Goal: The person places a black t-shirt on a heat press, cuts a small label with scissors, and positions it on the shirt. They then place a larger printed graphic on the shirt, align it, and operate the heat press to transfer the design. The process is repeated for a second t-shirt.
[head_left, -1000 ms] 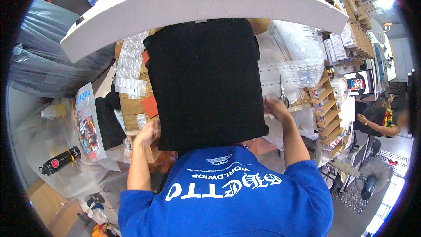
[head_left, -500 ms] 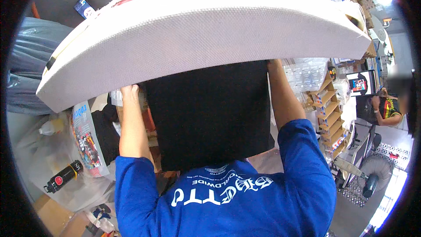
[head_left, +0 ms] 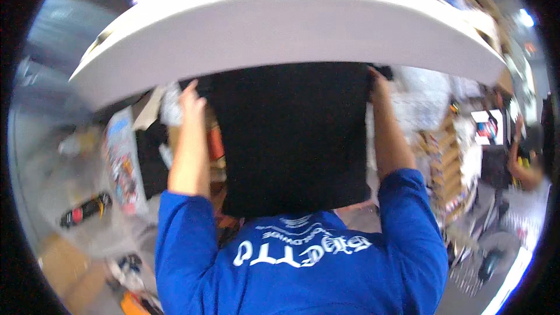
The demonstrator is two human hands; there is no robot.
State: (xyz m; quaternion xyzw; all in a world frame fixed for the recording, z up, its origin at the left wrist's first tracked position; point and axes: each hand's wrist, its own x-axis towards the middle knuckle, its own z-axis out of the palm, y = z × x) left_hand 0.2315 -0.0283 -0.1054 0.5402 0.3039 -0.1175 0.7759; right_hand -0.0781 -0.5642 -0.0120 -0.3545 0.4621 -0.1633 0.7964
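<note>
Blue shirt (head_left: 286,291): nearest item, worn by the person; both sleeves reach forward beside the cloth.
Black cloth, near edge: just ahead of the shirt front, fairly straight, untouched by either hand.
Black cloth (head_left: 294,140), main panel: centred between the forearms, broad, dark and without visible folds; the spreading looks largely done here.
Left hand (head_left: 192,99): at the far left corner of the cloth, fingers bent beside black material; cannot tell whether it grasps or merely presses.
Right hand (head_left: 379,80): at the far right corner, against the cloth's side; partly blurred, hold cannot be told.
Black cloth, far edge: hidden by the pale curved band (head_left: 291,35); its finish cannot be checked.
Outstanding, as judged: the far corners, where both hands are, not yet clear of the cloth.
Left surroundings: printed sheet (head_left: 123,163) and dark bottle (head_left: 87,210), apart from the work.
Right surroundings: cardboard dividers (head_left: 446,163); farther off, a co-worker (head_left: 525,169), blurred.
</note>
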